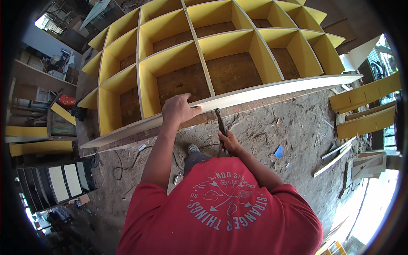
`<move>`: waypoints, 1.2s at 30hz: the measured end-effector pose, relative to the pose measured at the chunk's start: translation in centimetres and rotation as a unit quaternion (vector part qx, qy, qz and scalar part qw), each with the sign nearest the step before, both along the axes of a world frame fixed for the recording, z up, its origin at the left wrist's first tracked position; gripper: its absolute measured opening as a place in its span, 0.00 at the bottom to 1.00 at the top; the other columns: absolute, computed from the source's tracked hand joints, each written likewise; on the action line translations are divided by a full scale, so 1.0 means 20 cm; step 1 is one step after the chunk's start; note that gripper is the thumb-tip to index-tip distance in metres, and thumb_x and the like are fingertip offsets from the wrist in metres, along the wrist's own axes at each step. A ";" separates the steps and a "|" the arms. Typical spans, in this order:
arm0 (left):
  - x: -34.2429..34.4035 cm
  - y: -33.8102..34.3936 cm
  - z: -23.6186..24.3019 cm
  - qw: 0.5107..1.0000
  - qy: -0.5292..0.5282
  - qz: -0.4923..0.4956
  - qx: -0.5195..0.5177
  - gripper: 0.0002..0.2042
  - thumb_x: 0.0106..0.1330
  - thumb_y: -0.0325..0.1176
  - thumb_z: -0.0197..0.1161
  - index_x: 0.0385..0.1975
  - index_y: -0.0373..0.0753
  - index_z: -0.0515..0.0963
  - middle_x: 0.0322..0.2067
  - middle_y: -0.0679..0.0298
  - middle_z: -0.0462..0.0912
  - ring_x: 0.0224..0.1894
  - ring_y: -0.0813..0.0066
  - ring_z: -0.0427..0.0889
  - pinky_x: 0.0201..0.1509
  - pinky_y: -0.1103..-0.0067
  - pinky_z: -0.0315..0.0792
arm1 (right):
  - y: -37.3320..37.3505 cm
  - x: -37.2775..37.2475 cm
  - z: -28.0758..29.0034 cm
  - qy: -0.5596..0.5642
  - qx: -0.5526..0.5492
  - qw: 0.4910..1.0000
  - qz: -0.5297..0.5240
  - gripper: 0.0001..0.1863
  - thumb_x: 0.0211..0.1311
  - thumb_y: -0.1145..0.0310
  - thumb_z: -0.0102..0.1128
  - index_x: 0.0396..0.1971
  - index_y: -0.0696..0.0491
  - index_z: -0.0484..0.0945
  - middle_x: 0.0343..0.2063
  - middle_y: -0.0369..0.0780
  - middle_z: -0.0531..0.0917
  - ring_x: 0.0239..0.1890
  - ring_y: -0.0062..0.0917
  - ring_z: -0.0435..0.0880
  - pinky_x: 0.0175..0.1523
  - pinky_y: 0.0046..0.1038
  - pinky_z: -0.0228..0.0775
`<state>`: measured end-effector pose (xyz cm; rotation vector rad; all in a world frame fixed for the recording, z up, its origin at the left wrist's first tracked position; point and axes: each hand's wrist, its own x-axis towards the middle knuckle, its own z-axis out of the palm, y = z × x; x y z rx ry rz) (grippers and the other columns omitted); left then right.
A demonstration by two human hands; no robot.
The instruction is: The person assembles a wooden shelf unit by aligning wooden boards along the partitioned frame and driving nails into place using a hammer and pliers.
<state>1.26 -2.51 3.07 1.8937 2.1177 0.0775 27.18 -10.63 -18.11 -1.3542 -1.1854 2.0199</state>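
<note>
A large yellow grid of wooden panels (168, 61) forms open compartments in front of me. Along its near side runs a long board with a pale edge (263, 94). My left hand (179, 109) grips the top edge of this board, fingers reaching over it and thumb lying along it. My right hand (229, 142) is closed around a slim dark hand tool (222, 123); its exact kind is unclear. The tool's narrow tip is at the board's near face, a little right of my left hand. Whether the tip touches the board cannot be made out.
A thin black hose or cable (120, 165) lies on the dirt floor (255, 136). Slotted yellow boards (367, 94) are stacked at right, near pale wood strips (335, 157). A dark rack with light panels (57, 182) stands at left. A blue scrap (279, 151) lies on the floor.
</note>
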 end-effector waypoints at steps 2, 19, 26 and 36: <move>0.00 0.00 0.02 1.000 0.002 0.013 -0.015 0.37 0.51 0.61 0.72 0.58 0.42 0.84 0.50 0.50 0.89 0.55 0.51 0.87 0.61 0.61 0.80 | 0.01 0.00 0.04 0.016 -0.040 0.999 0.008 0.18 0.81 0.53 0.56 0.52 0.55 0.73 0.33 0.36 0.82 0.28 0.20 0.82 0.38 0.27 0.78; 0.01 0.00 0.03 0.999 0.003 0.037 -0.032 0.38 0.50 0.63 0.73 0.59 0.43 0.84 0.51 0.50 0.89 0.56 0.52 0.87 0.63 0.61 0.79 | 0.02 0.02 0.00 0.090 -0.110 0.990 -0.020 0.19 0.79 0.52 0.58 0.56 0.52 0.74 0.43 0.37 0.85 0.41 0.24 0.87 0.43 0.31 0.78; 0.02 0.01 0.03 0.999 -0.006 0.030 -0.032 0.39 0.50 0.64 0.73 0.59 0.43 0.84 0.51 0.49 0.89 0.56 0.51 0.87 0.63 0.61 0.79 | 0.04 0.03 0.02 0.044 -0.102 0.994 0.004 0.17 0.80 0.53 0.58 0.54 0.49 0.73 0.45 0.38 0.85 0.44 0.27 0.87 0.42 0.36 0.82; 0.01 0.02 0.02 0.999 -0.003 0.033 -0.030 0.39 0.50 0.63 0.73 0.59 0.42 0.84 0.52 0.50 0.89 0.56 0.52 0.87 0.63 0.61 0.78 | 0.02 0.00 0.00 0.085 -0.077 0.993 -0.007 0.20 0.80 0.53 0.58 0.58 0.52 0.72 0.43 0.37 0.85 0.41 0.22 0.86 0.40 0.30 0.79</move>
